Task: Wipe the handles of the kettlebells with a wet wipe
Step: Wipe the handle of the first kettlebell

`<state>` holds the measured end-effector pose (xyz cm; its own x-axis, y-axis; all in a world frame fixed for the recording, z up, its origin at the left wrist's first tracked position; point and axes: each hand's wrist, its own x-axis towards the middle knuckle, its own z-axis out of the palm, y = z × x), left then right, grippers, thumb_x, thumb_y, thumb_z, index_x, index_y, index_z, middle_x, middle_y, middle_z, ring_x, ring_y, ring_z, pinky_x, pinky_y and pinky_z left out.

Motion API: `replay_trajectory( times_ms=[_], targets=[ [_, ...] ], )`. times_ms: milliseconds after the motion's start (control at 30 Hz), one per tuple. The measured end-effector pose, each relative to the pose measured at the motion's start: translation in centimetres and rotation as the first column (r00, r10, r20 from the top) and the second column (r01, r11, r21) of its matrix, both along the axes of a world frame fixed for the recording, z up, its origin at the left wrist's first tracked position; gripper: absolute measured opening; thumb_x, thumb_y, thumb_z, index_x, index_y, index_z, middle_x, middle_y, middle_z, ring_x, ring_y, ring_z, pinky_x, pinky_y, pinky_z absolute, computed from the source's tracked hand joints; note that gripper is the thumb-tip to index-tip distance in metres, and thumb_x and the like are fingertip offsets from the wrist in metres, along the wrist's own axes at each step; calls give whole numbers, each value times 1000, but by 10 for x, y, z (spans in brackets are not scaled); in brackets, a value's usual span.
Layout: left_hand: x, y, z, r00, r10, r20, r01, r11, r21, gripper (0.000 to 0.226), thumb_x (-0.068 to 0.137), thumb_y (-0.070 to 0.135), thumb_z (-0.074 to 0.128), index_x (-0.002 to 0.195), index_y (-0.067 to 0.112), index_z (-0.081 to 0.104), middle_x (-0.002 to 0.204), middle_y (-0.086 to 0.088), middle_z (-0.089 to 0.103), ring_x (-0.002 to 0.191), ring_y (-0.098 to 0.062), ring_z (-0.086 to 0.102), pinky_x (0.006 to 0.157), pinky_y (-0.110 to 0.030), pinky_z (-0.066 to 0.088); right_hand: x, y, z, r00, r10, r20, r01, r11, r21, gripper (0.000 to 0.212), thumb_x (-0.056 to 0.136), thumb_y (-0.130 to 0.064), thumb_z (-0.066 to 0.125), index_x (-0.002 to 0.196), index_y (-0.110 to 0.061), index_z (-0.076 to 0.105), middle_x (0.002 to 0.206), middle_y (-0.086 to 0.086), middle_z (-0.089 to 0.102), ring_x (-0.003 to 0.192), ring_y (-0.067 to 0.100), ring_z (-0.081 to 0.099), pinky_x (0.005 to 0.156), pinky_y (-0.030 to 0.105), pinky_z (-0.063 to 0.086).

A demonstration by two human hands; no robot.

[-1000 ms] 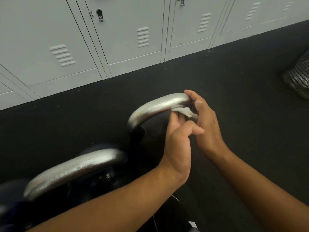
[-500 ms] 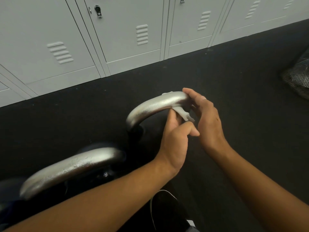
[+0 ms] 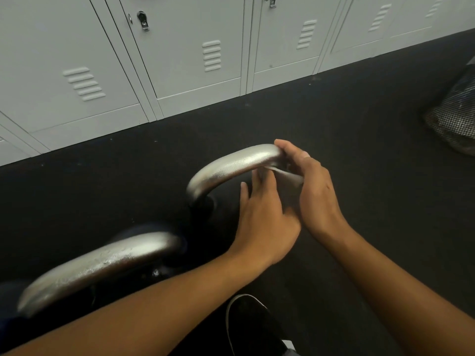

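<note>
Two black kettlebells stand on the dark floor. The far kettlebell's silver handle (image 3: 231, 168) arches at the centre. My right hand (image 3: 314, 194) curls over its right end and holds a grey-white wet wipe (image 3: 289, 175) that stretches out below the bar. My left hand (image 3: 264, 217) reaches up from below. Its fingers are fairly straight and touch the wipe's left end under the handle, with the thumb spread apart. The near kettlebell's handle (image 3: 102, 265) lies at the lower left, partly behind my left forearm. Both kettlebell bodies are mostly hidden.
A row of grey lockers (image 3: 180, 60) runs along the back. A dark mesh bag (image 3: 457, 116) sits at the right edge. A black shoe (image 3: 252, 325) shows at the bottom between my forearms. Black floor (image 3: 359, 124) lies open to the right.
My left hand has let go of its pinch on the wipe and opened its fingers under the handle. The wipe now stretches flat toward my right hand, which stays on the handle's end.
</note>
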<state>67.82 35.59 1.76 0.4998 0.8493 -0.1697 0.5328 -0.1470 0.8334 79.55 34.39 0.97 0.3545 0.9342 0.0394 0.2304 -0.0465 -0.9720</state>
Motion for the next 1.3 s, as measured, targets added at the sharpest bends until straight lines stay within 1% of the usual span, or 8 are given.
replay_trajectory(
  times_ms=[67, 233, 467, 767, 933, 1067, 1167, 1300],
  targets=[
    [2, 6, -6, 993, -23, -112, 36, 992, 119, 77, 95, 20, 57, 160, 22, 16, 168, 0, 20, 159, -13, 3, 129, -44, -8, 0, 0, 0, 1000, 1, -19, -1, 1000, 5, 58, 103, -40, 22, 147, -26, 57, 143, -15, 60, 132, -10, 49, 107, 7, 38],
    [-2, 25, -9, 977, -13, -213, 67, 967, 245, 68, 93, 17, 56, 154, 25, 29, 159, 1, 39, 155, -20, 13, 126, -46, -7, -3, 2, -2, 998, -15, -62, 17, 999, 28, 58, 101, -39, 23, 145, -25, 59, 142, -15, 61, 134, -9, 50, 108, 9, 38],
    [-5, 7, -12, 946, -51, -319, 140, 954, 264, 78, 93, 21, 57, 161, 20, 18, 169, -2, 23, 158, -25, -10, 126, -53, -13, -1, 2, -3, 999, -6, -40, 6, 1000, 11, 56, 103, -39, 24, 145, -28, 59, 142, -16, 61, 134, -7, 50, 106, 7, 38],
    [-5, 22, -9, 931, -45, -362, 155, 947, 282, 72, 91, 21, 58, 156, 20, 27, 161, -2, 36, 154, -29, 7, 125, -49, -8, -1, 3, -5, 998, -29, -51, 30, 999, 24, 57, 102, -38, 24, 144, -27, 61, 141, -16, 62, 134, -9, 50, 105, 6, 38],
    [-7, 16, -9, 943, -36, -329, 144, 940, 309, 72, 93, 20, 56, 158, 23, 26, 163, -1, 33, 157, -27, 1, 125, -47, -15, -2, 3, -6, 998, -35, -54, 36, 999, 20, 55, 103, -39, 24, 144, -28, 60, 141, -17, 62, 135, -7, 50, 106, 6, 38],
    [-8, 17, -11, 952, -21, -304, 121, 942, 312, 67, 92, 21, 57, 154, 26, 33, 159, 1, 40, 156, -25, 6, 128, -49, -8, -1, 3, -6, 997, -36, -61, 37, 999, 21, 55, 102, -38, 25, 142, -28, 62, 139, -17, 63, 133, -7, 51, 104, 6, 39],
    [-8, 15, -6, 958, -21, -287, 110, 949, 296, 65, 94, 22, 56, 155, 26, 32, 158, 0, 41, 156, -23, 5, 129, -46, -6, -1, 3, -6, 998, -35, -53, 37, 999, 22, 55, 102, -38, 24, 143, -29, 61, 141, -16, 62, 135, -4, 50, 107, 12, 39],
    [-8, 20, 3, 967, -8, -255, 67, 972, 223, 60, 98, 22, 55, 154, 26, 33, 161, -6, 30, 149, -23, 8, 128, -45, 13, -1, 4, -6, 997, -46, -64, 48, 998, 31, 55, 102, -37, 25, 142, -28, 62, 140, -15, 63, 135, -5, 51, 110, 15, 38]
  ],
)
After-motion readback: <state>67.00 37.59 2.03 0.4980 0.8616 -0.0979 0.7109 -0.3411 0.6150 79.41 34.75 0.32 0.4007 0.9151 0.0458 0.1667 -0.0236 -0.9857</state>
